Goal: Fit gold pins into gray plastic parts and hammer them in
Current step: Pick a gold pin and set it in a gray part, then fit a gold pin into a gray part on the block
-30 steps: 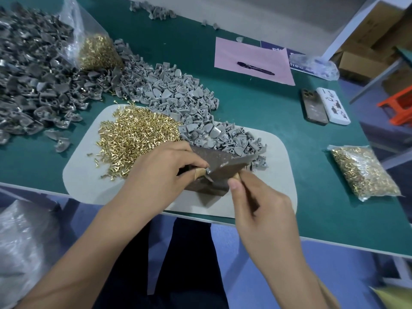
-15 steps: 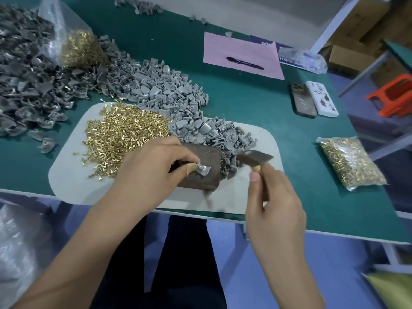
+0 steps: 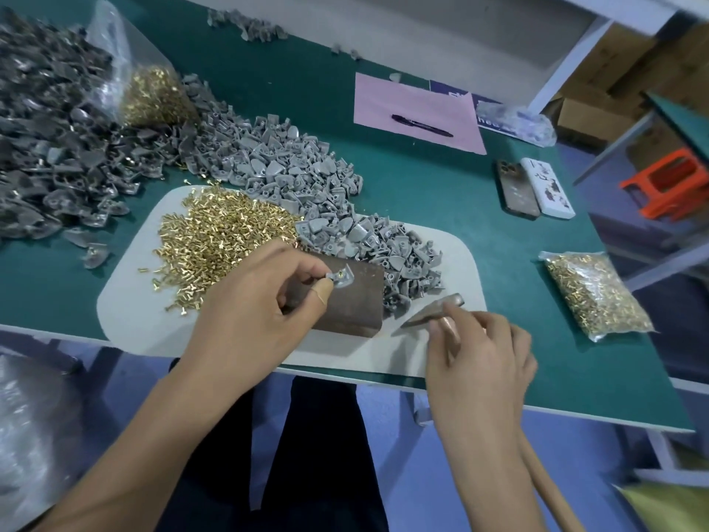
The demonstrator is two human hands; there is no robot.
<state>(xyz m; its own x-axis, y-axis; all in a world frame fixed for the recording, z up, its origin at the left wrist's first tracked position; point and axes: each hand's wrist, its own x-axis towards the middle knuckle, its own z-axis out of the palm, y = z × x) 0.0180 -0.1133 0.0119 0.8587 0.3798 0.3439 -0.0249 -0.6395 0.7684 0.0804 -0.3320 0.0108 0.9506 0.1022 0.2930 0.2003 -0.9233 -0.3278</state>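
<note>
Swung clear to the right since half a second ago: brown metal hammer head (image 3: 435, 309), now over the pale mat's (image 3: 126, 301) near-right corner, wooden handle gripped by right hand (image 3: 479, 359). Left hand (image 3: 261, 312) pinches small gray plastic part (image 3: 339, 277), gold pin seated, on rusty brown metal block (image 3: 353, 301) near mat's front edge. Loose gold pin heap (image 3: 218, 236) on mat's left half, gray part pile (image 3: 368, 240) behind block.

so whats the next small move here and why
Probably bring the hammer in the right hand back over the gray part and tap. The left hand pinches that part on the brown block with a gold pin showing in it, while the hammer head sits off to the right, over the mat.
</note>
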